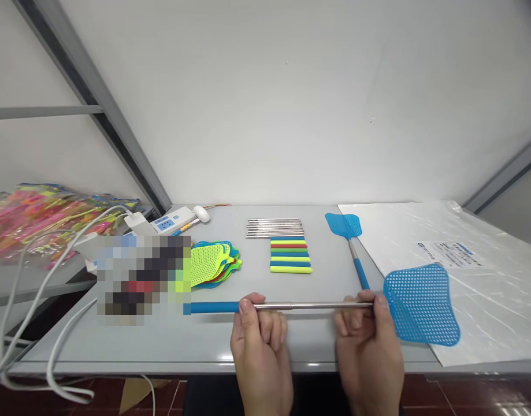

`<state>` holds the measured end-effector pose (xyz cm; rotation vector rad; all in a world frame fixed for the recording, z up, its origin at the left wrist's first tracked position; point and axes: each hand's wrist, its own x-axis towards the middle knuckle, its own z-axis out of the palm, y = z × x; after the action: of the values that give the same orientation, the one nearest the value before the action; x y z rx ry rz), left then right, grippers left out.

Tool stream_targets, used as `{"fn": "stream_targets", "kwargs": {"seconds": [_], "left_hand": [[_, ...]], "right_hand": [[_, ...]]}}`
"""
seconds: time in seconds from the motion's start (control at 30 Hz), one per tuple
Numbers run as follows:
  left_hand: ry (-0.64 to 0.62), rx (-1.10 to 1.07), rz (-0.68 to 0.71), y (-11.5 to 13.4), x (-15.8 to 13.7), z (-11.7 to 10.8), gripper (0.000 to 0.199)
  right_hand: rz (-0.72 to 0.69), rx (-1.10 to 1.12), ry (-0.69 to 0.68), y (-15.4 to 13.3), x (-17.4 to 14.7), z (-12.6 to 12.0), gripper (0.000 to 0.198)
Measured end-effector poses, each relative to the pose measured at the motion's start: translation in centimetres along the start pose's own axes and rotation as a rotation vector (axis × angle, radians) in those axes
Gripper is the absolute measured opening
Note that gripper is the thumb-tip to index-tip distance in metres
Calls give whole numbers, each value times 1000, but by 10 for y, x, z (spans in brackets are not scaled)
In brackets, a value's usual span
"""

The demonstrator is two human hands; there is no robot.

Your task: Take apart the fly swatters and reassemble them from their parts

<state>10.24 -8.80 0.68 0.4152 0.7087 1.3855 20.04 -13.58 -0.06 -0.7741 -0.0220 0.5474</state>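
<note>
A blue fly swatter (421,303) with a metal telescopic shaft lies level across both my hands, above the front of the table. My left hand (260,341) is closed around the shaft where it meets the blue grip. At the other end, my right hand (369,341) pinches the shaft close to the perforated blue head. Behind my right hand a second blue fly swatter (352,248) rests on the table, its grip end partly hidden. Several coloured grip tubes (290,255) lie in a row, with metal rods (274,227) just behind them. Swatter heads (211,264) in mixed colours are stacked to the left.
White plastic sheeting (490,300) covers the table's right side. A power strip (174,220) and white cables (20,289) are at the left, beside a blurred patch. Bags of colourful items (48,222) sit further left. A wall (291,115) rises behind the table.
</note>
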Motion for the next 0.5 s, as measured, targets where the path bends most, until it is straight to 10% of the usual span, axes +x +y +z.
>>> {"fn": "stream_targets", "kwargs": {"seconds": [0.5], "left_hand": [[-12, 64, 75, 66, 45, -33, 23]], "right_hand": [[7, 49, 91, -15, 14, -9, 28]]}}
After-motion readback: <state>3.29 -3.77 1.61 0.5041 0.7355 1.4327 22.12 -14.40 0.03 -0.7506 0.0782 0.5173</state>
